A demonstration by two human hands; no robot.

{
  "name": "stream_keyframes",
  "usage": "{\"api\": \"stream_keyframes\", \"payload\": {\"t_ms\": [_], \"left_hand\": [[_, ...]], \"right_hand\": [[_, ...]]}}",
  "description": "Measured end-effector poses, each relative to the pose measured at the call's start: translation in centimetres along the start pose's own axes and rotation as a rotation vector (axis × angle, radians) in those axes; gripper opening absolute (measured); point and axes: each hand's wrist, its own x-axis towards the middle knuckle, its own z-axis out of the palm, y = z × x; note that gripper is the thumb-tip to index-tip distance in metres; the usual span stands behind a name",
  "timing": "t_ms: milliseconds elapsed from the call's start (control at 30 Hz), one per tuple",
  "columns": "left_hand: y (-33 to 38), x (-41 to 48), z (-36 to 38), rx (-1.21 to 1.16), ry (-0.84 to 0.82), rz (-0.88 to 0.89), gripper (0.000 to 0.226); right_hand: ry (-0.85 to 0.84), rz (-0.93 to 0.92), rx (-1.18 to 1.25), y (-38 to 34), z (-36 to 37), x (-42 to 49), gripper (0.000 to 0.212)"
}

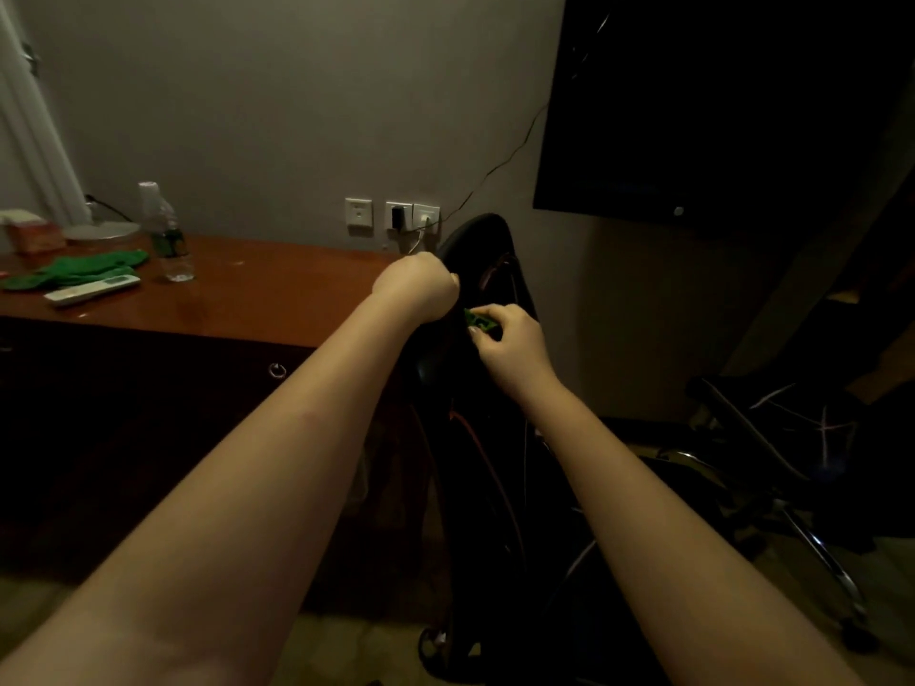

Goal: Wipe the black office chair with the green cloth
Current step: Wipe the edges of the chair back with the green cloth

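Black office chair (482, 240) stands at centre frame, desk (247, 294) at its 9 o'clock; left hand (418, 289) grips its back edge, right hand (510, 344) pinches green cloth (478, 320) against it.

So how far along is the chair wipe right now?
Done: the cloth is picked up and at the chair. In hand: the right hand pinches it against the chair's back near the top, while the left hand grips the back's edge. Left: the lower back, armrest and base; the dim picture cannot show whether these are wiped.
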Motion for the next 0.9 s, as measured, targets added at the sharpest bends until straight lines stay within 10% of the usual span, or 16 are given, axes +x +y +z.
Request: {"api": "stream_keyframes", "payload": {"t_ms": [433,900], "left_hand": [[1.0,-3.2,-0.9,-0.097,-0.012,-0.093,0.049],[-0.5,-0.7,0.0,-0.037,0.039,0.001,0.035]], "right_hand": [[-0.003,-0.123,0.047,-2.0,-1.7,-9.4,0.014],[0.162,0.118,0.063,0.9,1.7,4.3,0.013]]}}
